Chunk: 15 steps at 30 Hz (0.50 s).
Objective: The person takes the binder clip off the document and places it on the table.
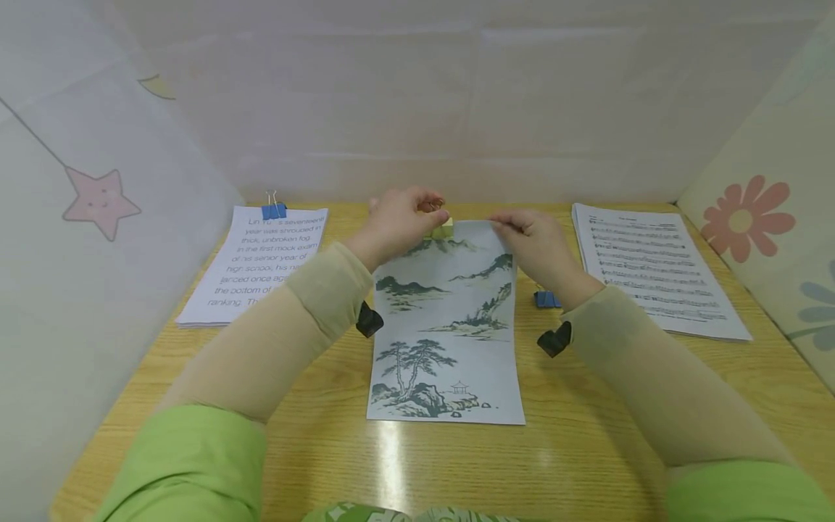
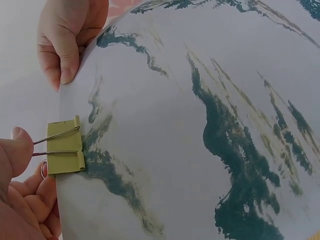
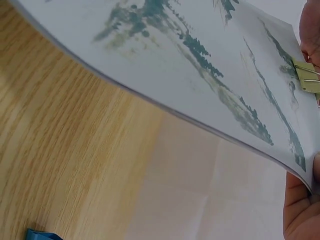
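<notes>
A stack of paper sheets (image 1: pixel 443 319) printed with an ink landscape has its far edge raised off the table. My left hand (image 1: pixel 406 221) pinches the wire handles of a yellow-green binder clip (image 2: pixel 65 147), which sits over that far edge. Thumb and fingers lie on opposite sides of the clip in the left wrist view. At the far right corner, my right hand (image 1: pixel 535 246) grips the sheets between thumb and fingers. The sheets bow along their side in the right wrist view, where the clip (image 3: pixel 307 76) shows at the right edge.
On the left lies a stack of text pages (image 1: pixel 261 254) with a blue binder clip (image 1: pixel 274 211) on top. Sheet music (image 1: pixel 659 268) is stacked on the right. Another blue binder clip (image 1: pixel 546 299) lies on the wooden table (image 1: pixel 313 449) by my right wrist. Pale cloth walls surround the table.
</notes>
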Tool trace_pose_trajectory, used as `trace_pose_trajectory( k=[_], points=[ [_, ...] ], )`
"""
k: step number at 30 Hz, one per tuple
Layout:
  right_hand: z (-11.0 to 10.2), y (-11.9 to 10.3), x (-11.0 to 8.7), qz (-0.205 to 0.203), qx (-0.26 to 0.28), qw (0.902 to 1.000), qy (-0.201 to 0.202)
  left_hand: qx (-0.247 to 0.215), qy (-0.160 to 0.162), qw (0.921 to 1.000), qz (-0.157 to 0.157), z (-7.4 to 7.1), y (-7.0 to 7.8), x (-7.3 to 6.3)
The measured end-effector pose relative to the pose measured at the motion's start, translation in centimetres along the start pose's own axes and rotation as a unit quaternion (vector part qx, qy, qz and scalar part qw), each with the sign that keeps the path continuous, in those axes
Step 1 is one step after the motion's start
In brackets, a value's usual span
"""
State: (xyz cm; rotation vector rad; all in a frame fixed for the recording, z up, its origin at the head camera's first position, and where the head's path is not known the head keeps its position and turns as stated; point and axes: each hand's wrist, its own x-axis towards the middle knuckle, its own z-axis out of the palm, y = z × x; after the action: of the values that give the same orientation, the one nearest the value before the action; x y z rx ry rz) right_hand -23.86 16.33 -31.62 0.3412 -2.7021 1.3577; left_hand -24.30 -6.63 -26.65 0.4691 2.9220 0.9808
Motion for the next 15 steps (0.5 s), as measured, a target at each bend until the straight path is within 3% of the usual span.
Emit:
trace_pose_trajectory(
  k=[15],
  points=[
    [0.16,0.21,0.01,0.007,-0.002,1.0,0.0,-0.028,0.039,0.9988,0.008,0.52,0.31,-0.26]
  ],
)
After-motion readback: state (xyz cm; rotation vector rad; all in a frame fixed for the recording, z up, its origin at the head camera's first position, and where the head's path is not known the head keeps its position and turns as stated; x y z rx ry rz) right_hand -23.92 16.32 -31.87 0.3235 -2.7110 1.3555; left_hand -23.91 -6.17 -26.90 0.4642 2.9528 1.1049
